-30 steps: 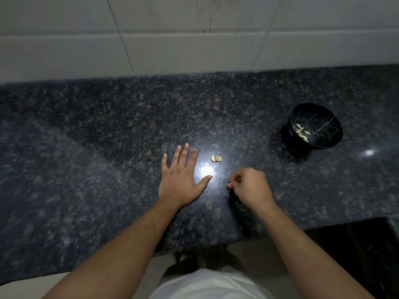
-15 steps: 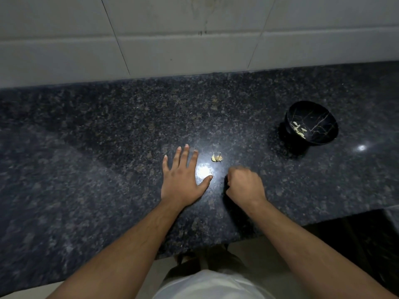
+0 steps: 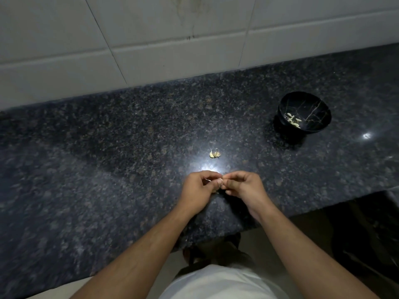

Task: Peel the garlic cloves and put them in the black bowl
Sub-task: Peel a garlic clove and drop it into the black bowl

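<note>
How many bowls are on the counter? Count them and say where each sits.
1. The black bowl stands on the counter at the far right, beyond the right hand, with pale peeled pieces inside. None seems hidden.

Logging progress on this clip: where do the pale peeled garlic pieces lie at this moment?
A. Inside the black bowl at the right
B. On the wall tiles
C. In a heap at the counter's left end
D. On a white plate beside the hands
A: pale peeled pieces lie on the inner wall of the black bowl, which stands at the right of the granite counter.
</note>
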